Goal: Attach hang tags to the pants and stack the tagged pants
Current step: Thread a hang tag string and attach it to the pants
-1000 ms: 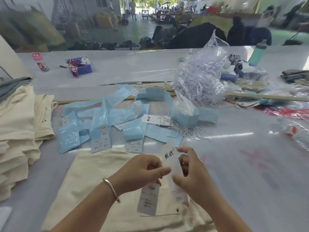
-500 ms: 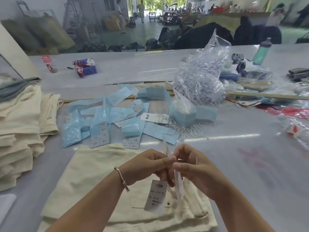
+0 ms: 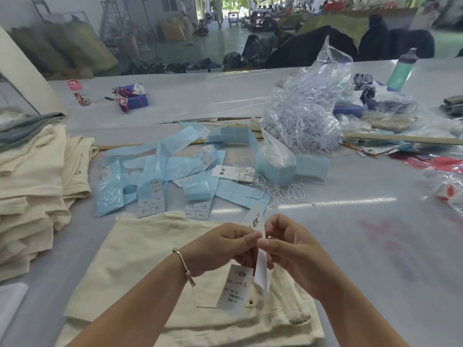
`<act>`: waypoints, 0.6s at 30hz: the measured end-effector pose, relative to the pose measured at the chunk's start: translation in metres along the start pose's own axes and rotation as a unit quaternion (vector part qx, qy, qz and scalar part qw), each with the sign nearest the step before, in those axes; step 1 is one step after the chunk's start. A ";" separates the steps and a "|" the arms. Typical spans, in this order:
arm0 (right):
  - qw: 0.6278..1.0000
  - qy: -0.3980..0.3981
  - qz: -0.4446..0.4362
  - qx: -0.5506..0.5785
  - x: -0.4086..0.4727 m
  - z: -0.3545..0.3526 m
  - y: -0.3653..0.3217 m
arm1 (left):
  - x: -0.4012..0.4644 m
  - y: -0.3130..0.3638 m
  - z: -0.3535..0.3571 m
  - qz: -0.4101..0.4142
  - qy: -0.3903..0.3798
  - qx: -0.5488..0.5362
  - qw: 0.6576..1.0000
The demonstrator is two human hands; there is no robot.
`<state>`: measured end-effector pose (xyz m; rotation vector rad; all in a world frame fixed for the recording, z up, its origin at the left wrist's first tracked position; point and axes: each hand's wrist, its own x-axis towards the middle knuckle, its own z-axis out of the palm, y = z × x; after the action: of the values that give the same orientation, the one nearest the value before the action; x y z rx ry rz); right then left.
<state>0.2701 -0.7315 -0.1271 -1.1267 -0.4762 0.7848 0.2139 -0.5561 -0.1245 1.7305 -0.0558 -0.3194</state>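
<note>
Folded cream pants (image 3: 150, 266) lie on the table in front of me. My left hand (image 3: 220, 249) and my right hand (image 3: 293, 251) meet above them, fingertips pinching white hang tags. A printed size tag (image 3: 234, 288) reading 1103# hangs below my left hand. A longer white tag (image 3: 258, 219) with black writing stands edge-on between both thumbs. A stack of cream pants (image 3: 32, 191) rises at the left.
Blue sticker strips and loose tags (image 3: 160, 181) lie scattered beyond the pants, with white strings (image 3: 288, 194) beside them. A clear bag of plastic fasteners (image 3: 305, 113) stands at the back right, a green bottle (image 3: 400, 71) farther off. A wooden stick (image 3: 400, 139) crosses the table.
The flat tags I held face-up have been turned; the long tag now stands edge-on and the size tag dangles below. My hands stayed together over the pants.
</note>
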 end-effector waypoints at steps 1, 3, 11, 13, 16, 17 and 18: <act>1.000 0.006 -0.001 -0.003 0.000 0.000 0.001 | -0.001 0.001 0.000 0.000 -0.002 0.004 1.000; 0.999 0.022 -0.006 -0.036 0.000 0.001 0.001 | -0.002 0.002 0.000 -0.004 -0.011 0.022 1.000; 0.986 0.029 -0.008 -0.165 -0.002 -0.004 0.006 | -0.004 0.000 -0.002 -0.060 -0.018 0.048 0.997; 0.975 0.074 0.008 -0.207 -0.004 -0.010 0.008 | -0.008 0.000 -0.009 -0.074 -0.018 0.047 0.996; 0.977 0.117 0.047 -0.173 -0.006 -0.020 0.008 | -0.016 0.005 -0.024 -0.074 -0.004 0.024 0.997; 0.979 0.125 0.054 -0.154 -0.006 -0.024 0.008 | -0.018 0.006 -0.029 -0.070 0.006 0.016 0.997; 0.980 0.133 0.056 -0.135 -0.006 -0.027 0.009 | -0.019 0.008 -0.032 -0.063 0.018 0.015 0.998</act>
<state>0.2817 -0.7508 -0.1453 -1.4985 -0.3003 0.6666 0.2046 -0.5225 -0.1089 1.7721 0.0758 -0.3804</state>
